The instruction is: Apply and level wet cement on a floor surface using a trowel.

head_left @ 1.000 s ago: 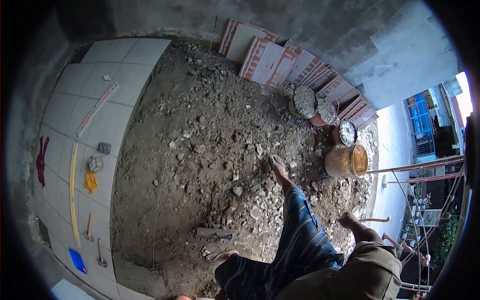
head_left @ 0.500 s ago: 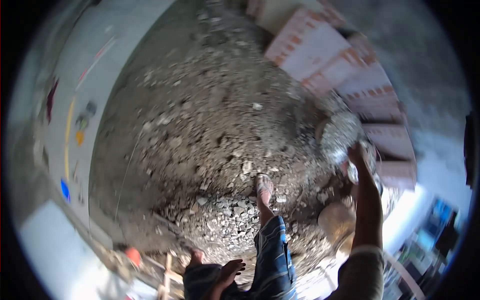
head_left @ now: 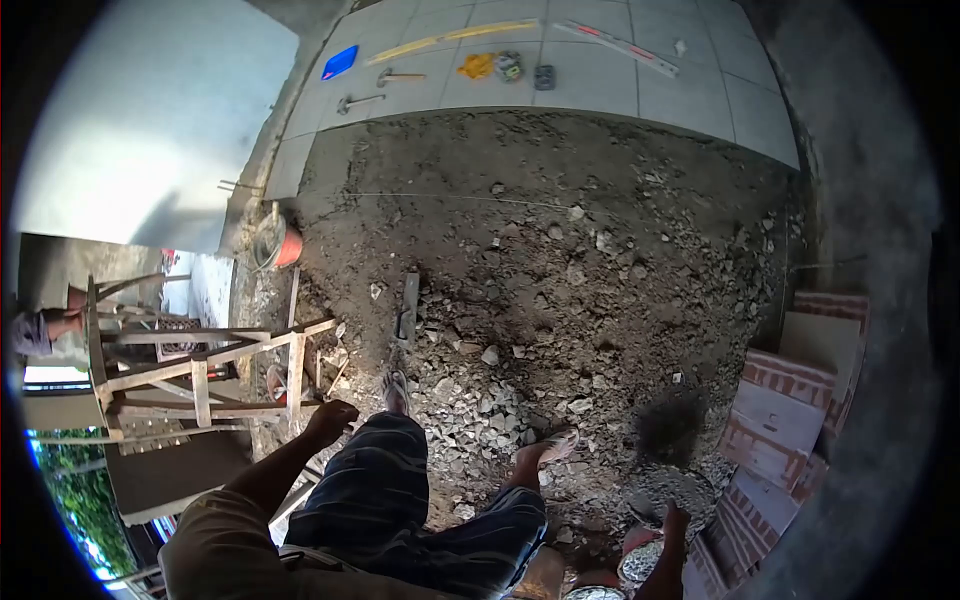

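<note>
My left hand hangs beside my left thigh, near a wooden frame; it is empty, its fingers loosely bent and a little apart. My right hand reaches down at the lower right, its fingers bent at the edge of a rounded grey gravelly mass. What those fingers grip is hidden. Close by stands a reddish bucket with pale stony fill. A flat trowel with a handle lies on the rubble beyond my left foot.
Broken stone covers the uneven ground. Stacked tiles lean along the right wall. Pale floor tiles at the far side bear a yellow straightedge, hammers and a blue tray. A red bucket and wooden trestle stand left.
My view has swung left, bringing the trestle, red bucket and trowel into clear sight. My feet have shifted on the rubble. My right arm now shows lower in the picture.
</note>
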### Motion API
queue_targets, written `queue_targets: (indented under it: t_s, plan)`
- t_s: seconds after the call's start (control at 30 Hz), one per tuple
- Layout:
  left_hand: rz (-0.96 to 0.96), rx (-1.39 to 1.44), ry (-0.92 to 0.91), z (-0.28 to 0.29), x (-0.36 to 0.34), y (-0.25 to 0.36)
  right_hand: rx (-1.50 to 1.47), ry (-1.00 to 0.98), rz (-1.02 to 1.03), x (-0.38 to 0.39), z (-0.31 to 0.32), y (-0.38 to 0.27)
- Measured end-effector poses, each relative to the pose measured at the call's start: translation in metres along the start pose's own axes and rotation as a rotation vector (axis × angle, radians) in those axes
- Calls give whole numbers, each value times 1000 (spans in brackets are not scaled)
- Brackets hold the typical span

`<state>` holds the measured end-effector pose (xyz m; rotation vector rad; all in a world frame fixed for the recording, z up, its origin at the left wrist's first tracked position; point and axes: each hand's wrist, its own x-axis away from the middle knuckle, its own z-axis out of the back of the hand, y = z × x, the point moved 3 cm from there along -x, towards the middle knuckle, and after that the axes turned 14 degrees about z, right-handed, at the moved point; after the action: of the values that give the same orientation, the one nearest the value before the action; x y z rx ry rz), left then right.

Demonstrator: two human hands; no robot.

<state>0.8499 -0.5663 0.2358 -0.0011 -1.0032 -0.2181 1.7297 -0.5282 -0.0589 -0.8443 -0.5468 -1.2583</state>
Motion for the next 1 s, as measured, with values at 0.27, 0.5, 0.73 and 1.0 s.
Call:
queue_targets:
  t_s: [0.27,0.5,0.73,1.0]
  plan:
    - [-184,-510,124,-4,59,32,-777,241,-235,-65,123,-172]
    - [-373,156,-477,21,-26,104,-1208,180,-120,-142,320,-585]
    - [-183,655,-218,161,-400,204,-1260,127,-6,-262,393,-938]
    - [-9,1220,-526,418,-637,254,-1296,35,-9,-441,431,-1243]
